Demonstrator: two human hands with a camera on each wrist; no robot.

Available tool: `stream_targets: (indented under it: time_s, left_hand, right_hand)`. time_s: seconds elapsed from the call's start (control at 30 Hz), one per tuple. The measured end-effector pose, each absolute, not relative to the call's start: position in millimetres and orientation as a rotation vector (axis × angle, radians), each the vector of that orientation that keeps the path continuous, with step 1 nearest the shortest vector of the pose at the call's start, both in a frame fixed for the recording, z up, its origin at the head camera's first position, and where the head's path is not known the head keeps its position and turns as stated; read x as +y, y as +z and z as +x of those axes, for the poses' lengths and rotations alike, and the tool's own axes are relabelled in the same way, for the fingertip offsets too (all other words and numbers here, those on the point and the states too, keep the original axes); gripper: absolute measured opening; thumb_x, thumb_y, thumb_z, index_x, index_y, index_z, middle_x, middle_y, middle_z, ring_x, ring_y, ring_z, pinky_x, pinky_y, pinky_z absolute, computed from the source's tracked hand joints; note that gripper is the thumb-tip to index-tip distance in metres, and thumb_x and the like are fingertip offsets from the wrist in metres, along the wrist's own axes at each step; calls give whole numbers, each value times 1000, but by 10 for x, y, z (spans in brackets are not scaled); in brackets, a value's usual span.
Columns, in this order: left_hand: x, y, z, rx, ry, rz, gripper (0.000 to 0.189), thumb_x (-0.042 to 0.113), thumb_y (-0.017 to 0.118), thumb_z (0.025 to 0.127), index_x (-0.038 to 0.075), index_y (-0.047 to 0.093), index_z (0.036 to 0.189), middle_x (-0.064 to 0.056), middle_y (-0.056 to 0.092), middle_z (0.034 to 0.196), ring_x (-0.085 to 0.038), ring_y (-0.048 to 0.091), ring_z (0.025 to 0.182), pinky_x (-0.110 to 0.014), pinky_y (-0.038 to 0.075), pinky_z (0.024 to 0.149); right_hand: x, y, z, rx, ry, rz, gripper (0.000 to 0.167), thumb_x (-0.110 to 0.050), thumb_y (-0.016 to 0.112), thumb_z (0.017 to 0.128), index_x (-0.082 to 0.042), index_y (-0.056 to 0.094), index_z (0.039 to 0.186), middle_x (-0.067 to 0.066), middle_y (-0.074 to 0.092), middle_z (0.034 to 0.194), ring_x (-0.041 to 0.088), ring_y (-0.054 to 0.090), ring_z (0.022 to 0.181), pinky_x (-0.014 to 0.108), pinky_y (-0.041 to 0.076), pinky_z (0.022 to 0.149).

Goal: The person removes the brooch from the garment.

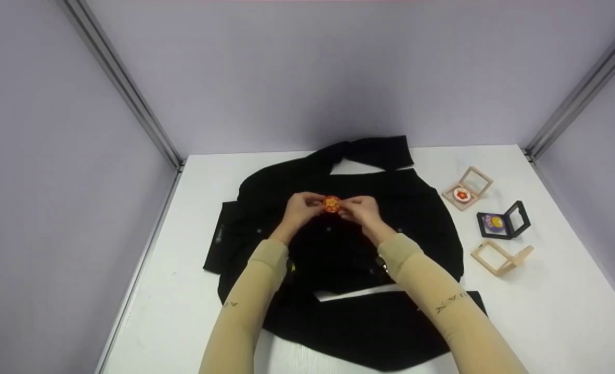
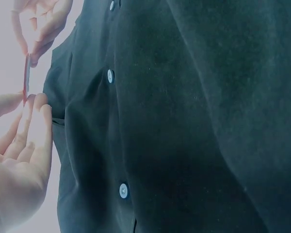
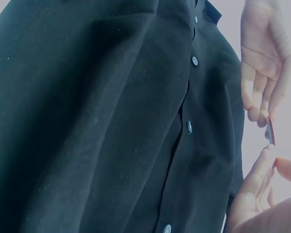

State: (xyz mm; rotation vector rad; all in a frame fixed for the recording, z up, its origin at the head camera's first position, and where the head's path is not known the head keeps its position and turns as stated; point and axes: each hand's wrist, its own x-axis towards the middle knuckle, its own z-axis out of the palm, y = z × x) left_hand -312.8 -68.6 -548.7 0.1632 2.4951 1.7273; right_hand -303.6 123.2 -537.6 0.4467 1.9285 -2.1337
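A round red-orange badge with a yellowish pattern is held up between both hands, above a black button-up shirt spread on the table. My left hand pinches its left edge between thumb and fingertips. On the opposite edge, my right hand pinches it the same way. From the left wrist view the badge appears edge-on, thin, red on one side and pale on the other. The right wrist view also catches the badge edge-on between the two hands.
To the right on the white table stand three opened frame cases. A light pink case holds a white badge with a red flower. A black case holds a purple-and-yellow badge. Nearest is a pale wooden case.
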Motion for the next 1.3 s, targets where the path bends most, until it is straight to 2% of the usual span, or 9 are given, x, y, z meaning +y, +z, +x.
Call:
stream_targets:
  time_s: [0.23, 0.4, 0.67, 0.83, 1.07, 1.2, 1.3]
  left_hand:
    - [-636, -5468, -3105, 2498, 1734, 162, 26, -4, 76, 93, -3, 77, 118, -21, 79, 113, -29, 78, 100, -29, 66, 84]
    - [-587, -5465, -3098, 2482, 1778, 192, 26, -2, 76, 93, -3, 77, 119, -22, 80, 111, -27, 79, 97, -26, 65, 81]
    - [-502, -5457, -3097, 2470, 1786, 203, 24, 2, 75, 96, -2, 76, 120, -20, 80, 111, -24, 78, 93, -25, 65, 79]
    - [-449, -5453, -3090, 2471, 1781, 214, 22, 3, 74, 97, -2, 76, 119, -20, 80, 110, -25, 78, 92, -24, 63, 76]
    - [-374, -5473, -3070, 2469, 1773, 247, 22, 3, 73, 97, -4, 76, 118, -22, 79, 109, -24, 77, 90, -23, 63, 76]
    - [-336, -5487, -3072, 2478, 1757, 259, 23, 5, 74, 97, -4, 76, 118, -21, 79, 108, -23, 77, 90, -23, 62, 76]
    - [-310, -5483, -3065, 2495, 1720, 264, 25, 7, 74, 97, -2, 75, 121, -19, 79, 111, -25, 77, 95, -25, 63, 82]
  right_hand:
    - [1284, -5357, -3008, 1922, -2143, 444, 12, -1, 71, 99, 8, 72, 107, 1, 73, 71, 7, 71, 62, 18, 63, 64]
    - [1347, -5354, -2981, 1912, -2164, 417, 16, -2, 69, 100, 10, 72, 111, 1, 74, 71, 6, 72, 62, 17, 62, 63]
    - [1441, -5344, -2958, 1937, -2205, 442, 8, -1, 68, 99, 5, 74, 100, 0, 73, 69, 6, 71, 61, 17, 61, 62]
    - [1525, -5346, -2958, 1962, -2228, 476, 8, -1, 69, 99, 5, 73, 101, 0, 72, 68, 6, 70, 59, 16, 61, 60]
    - [1694, -5368, -2938, 1981, -2232, 480, 12, -1, 68, 100, 8, 73, 106, -2, 73, 71, 5, 70, 61, 16, 61, 62]
    - [1771, -5377, -2922, 2007, -2229, 495, 9, -2, 67, 100, 5, 73, 103, -3, 72, 72, 4, 69, 62, 15, 61, 63]
    - [1820, -5377, -2915, 1993, -2254, 503, 7, -1, 68, 100, 3, 73, 100, -3, 72, 72, 4, 69, 61, 16, 61, 63]
